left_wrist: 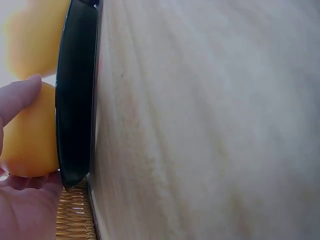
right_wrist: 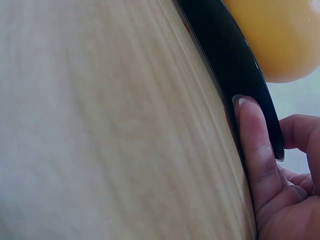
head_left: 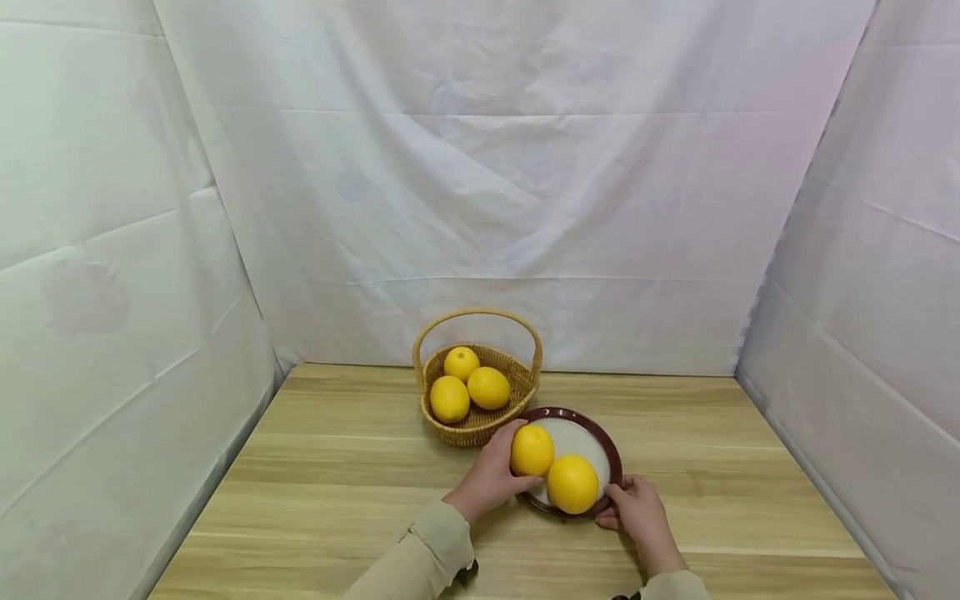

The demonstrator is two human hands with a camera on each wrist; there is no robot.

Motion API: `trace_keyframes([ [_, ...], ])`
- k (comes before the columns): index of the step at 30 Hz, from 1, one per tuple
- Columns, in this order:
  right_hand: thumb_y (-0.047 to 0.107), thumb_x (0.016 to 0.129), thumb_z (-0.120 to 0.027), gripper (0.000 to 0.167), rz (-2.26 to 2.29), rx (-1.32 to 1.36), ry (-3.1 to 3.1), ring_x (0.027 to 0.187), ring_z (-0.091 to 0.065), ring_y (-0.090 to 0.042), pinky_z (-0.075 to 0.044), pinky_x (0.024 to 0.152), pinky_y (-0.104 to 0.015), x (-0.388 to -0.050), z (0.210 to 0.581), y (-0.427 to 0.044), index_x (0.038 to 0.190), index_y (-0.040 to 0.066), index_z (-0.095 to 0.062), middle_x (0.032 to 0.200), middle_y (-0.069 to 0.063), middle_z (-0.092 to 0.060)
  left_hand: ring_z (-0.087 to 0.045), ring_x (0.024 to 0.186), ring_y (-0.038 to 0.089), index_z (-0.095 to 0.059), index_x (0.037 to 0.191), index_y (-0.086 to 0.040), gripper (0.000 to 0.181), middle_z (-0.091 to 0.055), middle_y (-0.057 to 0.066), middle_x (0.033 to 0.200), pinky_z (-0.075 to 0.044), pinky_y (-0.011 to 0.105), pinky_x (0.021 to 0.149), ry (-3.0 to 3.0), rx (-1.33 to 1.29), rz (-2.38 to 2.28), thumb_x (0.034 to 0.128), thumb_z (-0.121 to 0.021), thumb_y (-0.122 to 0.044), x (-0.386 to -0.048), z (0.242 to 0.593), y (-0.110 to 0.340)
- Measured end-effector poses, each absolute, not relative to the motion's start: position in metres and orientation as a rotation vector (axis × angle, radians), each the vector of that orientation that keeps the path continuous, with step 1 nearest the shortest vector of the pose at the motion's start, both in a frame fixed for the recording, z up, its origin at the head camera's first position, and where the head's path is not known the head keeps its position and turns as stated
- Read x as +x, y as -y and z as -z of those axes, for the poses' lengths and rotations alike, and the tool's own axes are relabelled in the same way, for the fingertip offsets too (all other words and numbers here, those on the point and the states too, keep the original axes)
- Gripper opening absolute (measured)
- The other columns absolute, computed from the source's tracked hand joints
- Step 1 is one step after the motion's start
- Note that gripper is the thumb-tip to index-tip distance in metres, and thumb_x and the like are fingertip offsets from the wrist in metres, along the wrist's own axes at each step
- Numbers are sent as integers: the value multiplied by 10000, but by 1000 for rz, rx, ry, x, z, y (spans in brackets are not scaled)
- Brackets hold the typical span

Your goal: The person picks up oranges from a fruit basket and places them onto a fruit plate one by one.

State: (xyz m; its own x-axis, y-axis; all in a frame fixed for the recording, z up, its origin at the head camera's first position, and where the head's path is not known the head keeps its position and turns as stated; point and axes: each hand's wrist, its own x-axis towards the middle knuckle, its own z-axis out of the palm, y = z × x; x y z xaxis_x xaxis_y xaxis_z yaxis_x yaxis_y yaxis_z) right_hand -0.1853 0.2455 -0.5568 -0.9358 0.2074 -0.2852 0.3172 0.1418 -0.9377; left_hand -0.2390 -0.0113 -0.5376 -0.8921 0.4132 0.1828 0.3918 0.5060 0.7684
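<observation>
Two yellow fruits lie on a round plate with a dark red rim and a pale inside. My left hand grips the left fruit, thumb on its near side and fingers round its far side; the left wrist view also shows this fruit in the hand. The other fruit sits just to its right, touched by neither hand. At the plate's right near edge, my right hand pinches the rim, with the thumb above and a finger against the dark outer side.
A wicker basket with a tall arched handle stands behind and left of the plate, close to its rim, holding three yellow fruits. The wooden table is enclosed by white cloth at the back and both sides.
</observation>
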Motion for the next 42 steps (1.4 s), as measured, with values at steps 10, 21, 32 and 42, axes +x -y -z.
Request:
trace_keyframes([
  [10,87,1007,-510,286,1937,549,-2297,642,-679,-190,-612,611,-336,-186,556,-245,1216,-96,-440,821,-118,-677,-497,1300,181,-312,1554,-150,925,-448,55,1507,-430,418,1119,-2668,738,-1363,823,-851,-323,-237,537,12],
  [21,88,1002,-520,310,1943,568,-2288,639,-681,-191,-613,615,-343,-186,554,-243,1234,-95,-427,832,-126,-670,-494,1295,183,-276,1577,-181,966,-422,58,1519,-430,425,1118,-2647,748,-1349,819,-852,-340,-238,536,15],
  [32,91,1012,-515,306,1939,570,-2292,639,-677,-201,-613,616,-345,-185,554,-244,1236,-99,-429,836,-133,-663,-491,1300,169,-260,1585,-195,956,-400,48,1534,-434,414,1122,-2645,796,-1298,837,-834,-357,-238,532,18],
  [42,94,1015,-514,315,1936,573,-2290,639,-678,-200,-613,618,-347,-185,553,-244,1247,-100,-426,839,-131,-666,-477,1330,213,-261,1585,-175,951,-391,73,1523,-434,422,1132,-2743,892,-1145,834,-840,-253,-238,525,22],
])
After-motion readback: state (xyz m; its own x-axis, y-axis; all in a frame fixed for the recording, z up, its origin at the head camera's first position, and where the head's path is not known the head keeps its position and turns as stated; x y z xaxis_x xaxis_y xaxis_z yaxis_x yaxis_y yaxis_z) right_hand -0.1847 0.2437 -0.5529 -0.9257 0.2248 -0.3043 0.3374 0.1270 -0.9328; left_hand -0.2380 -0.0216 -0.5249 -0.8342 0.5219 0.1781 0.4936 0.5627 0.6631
